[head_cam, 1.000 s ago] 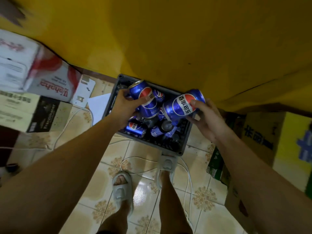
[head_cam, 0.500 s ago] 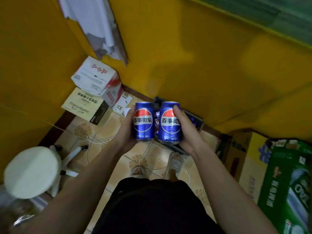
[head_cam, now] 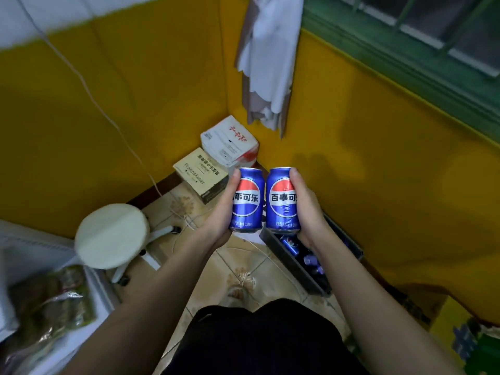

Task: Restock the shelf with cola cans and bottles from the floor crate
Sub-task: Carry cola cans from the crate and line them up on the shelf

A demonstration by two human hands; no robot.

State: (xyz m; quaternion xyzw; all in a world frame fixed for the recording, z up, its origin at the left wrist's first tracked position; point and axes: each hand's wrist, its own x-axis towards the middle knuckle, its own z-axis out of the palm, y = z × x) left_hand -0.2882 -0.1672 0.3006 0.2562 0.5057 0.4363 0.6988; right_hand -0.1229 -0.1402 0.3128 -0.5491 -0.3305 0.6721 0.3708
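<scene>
Nearest to the camera it's just the person's dark shorts and two bare forearms reaching out in front. Next come the hands: left hand is wrapped around the left can, right hand around the right can — each a full curled grasp, thumb up near the top rim. Both cans stand upright, long axis vertical, labels facing the camera, just beside each other with a thin gap between. Below and a bit right of the right hand sits the floor crate, with more blue cans lying jumbled inside, so the supply is down on the right hand's side. The thing that matters: no shelf shows up anywhere here, so I can't say which way the cans need to travel or which hand is nearer to it. I'd guess a turn comes next. Farther out there's a white stool on the left, stacked cartons in the corner and the yellow wall.
</scene>
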